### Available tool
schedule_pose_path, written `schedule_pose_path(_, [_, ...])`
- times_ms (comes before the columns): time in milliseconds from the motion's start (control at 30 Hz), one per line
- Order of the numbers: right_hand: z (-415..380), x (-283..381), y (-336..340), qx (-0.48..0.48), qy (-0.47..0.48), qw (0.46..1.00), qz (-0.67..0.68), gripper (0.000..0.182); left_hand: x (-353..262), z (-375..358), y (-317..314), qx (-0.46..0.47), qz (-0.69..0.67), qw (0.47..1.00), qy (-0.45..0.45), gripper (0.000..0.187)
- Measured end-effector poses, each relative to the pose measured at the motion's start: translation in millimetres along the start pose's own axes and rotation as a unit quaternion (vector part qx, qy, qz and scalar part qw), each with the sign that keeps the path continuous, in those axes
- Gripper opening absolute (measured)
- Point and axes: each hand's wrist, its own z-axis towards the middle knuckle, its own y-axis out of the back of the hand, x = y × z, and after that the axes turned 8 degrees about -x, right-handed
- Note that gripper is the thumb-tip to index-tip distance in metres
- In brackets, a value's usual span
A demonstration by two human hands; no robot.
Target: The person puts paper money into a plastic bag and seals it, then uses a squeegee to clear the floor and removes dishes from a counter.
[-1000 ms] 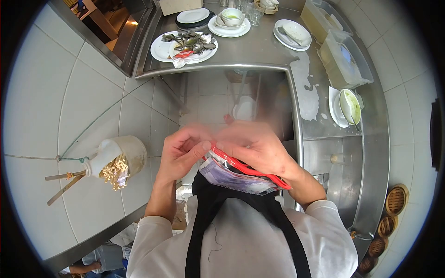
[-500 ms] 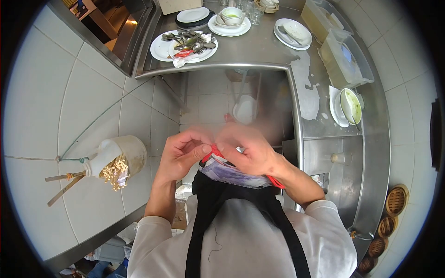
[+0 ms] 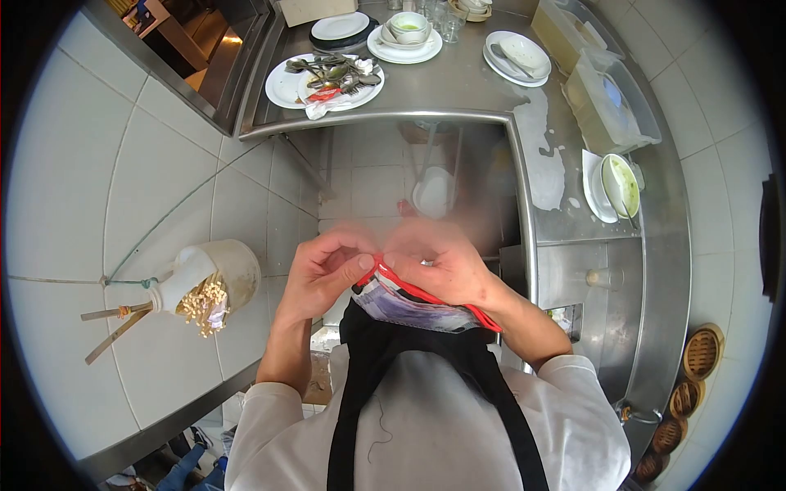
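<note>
In front of my chest, both hands pinch the red-trimmed top edge of a flat purple, grey and white printed piece that looks like a pouch (image 3: pixel 409 307). My left hand (image 3: pixel 332 266) is closed, thumb and fingertips on the left end of the red trim. Right beside it, my right hand (image 3: pixel 438 262) is closed on the same trim, fingertips nearly touching the left thumb. The red trim runs beneath the right palm toward the wrist. Behind the piece is a black apron (image 3: pixel 426 337) over a white shirt. Steam or lens haze blurs the far side of my fingers.
A steel counter (image 3: pixel 458 90) bends around ahead and right. It bears a plate of used cutlery (image 3: pixel 336 78), stacked bowls (image 3: pixel 407 31), plastic bins (image 3: pixel 606 102) and a soup bowl (image 3: pixel 620 186). A cut plastic jug (image 3: pixel 233 274) with sticks hangs left; bamboo steamers (image 3: pixel 702 352) stand right.
The red trim now lies straighter, with more of it showing below my right hand. Both hands stay almost in place. At the lower left, a person's legs have shifted.
</note>
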Motion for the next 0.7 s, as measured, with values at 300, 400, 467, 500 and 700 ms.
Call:
schedule_pose_path(300, [-3.8, 2.3, -4.7, -0.018, 0.077, 0.992, -0.096, 0.014, 0.0, -3.8, -1.3, -0.007, 0.040, 0.999, -0.018, 0.010])
schedule_pose_path(400, [-3.4, -1.1, -6.1, -0.026, 0.130, 0.983, -0.130, 0.016, 0.8, -4.4, -0.2, -0.008, 0.036, 0.999, -0.008, 0.009])
schedule_pose_path(467, [-2.7, -1.9, -5.3, -0.021, 0.140, 0.979, -0.145, 0.018, 2.4, -4.5, 0.9, -0.008, 0.039, 0.999, -0.009, 0.009])
schedule_pose_path(500, [-2.2, -1.0, -4.0, -0.015, 0.134, 0.980, -0.149, 0.018, 3.0, -4.2, 1.3, -0.006, 0.042, 0.999, -0.010, 0.008])
schedule_pose_path(700, [-0.9, -0.3, -5.7, -0.035, 0.131, 0.983, -0.122, 0.016, 2.4, -5.0, 3.1, -0.009, 0.034, 0.999, 0.000, 0.008])
